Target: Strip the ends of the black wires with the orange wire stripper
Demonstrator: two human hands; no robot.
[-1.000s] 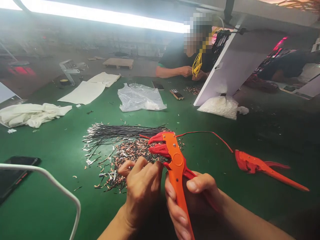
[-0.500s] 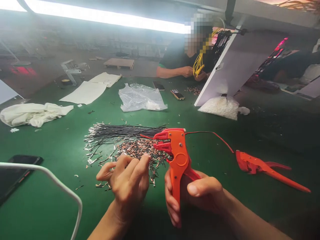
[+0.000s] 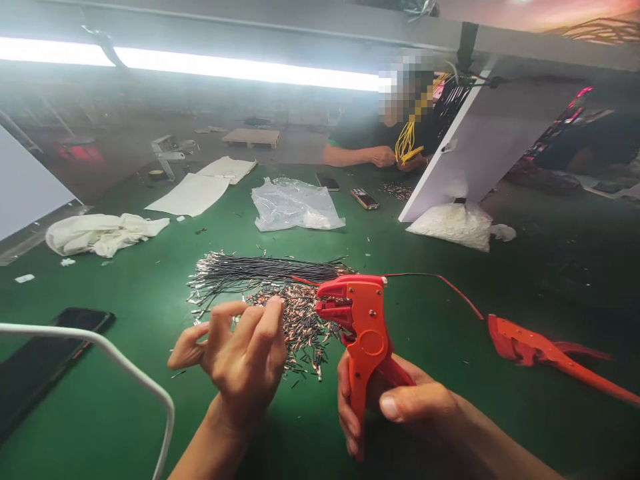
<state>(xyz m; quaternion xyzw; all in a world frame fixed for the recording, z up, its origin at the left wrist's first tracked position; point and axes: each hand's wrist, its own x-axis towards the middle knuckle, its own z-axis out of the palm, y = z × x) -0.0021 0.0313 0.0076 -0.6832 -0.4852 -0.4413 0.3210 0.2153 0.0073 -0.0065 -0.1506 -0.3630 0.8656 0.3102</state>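
My right hand [image 3: 400, 410] grips the handles of an orange wire stripper [image 3: 363, 330], held upright with its jaws pointing left. A thin red wire [image 3: 440, 283] runs from the jaws off to the right across the green table [image 3: 125, 400]. My left hand [image 3: 240, 357] hovers to the left of the tool with fingers curled and apart, holding nothing that I can see. Just beyond it lies a pile of cut insulation bits [image 3: 295, 323] and a bundle of black wires [image 3: 260, 270] with bare metal ends.
A second orange stripper [image 3: 545, 353] lies at right. A black phone [image 3: 45, 357] and a white cable [image 3: 125, 370] sit at left. Further back are white cloth [image 3: 100, 233], plastic bags [image 3: 295, 207], a tilted white board [image 3: 480, 140], and a seated person holding yellow wires [image 3: 407, 140].
My left hand has come off the stripper and drawn back to the left, fingers spreading. The stripper has tilted more upright in my right hand. The view has shifted slightly.
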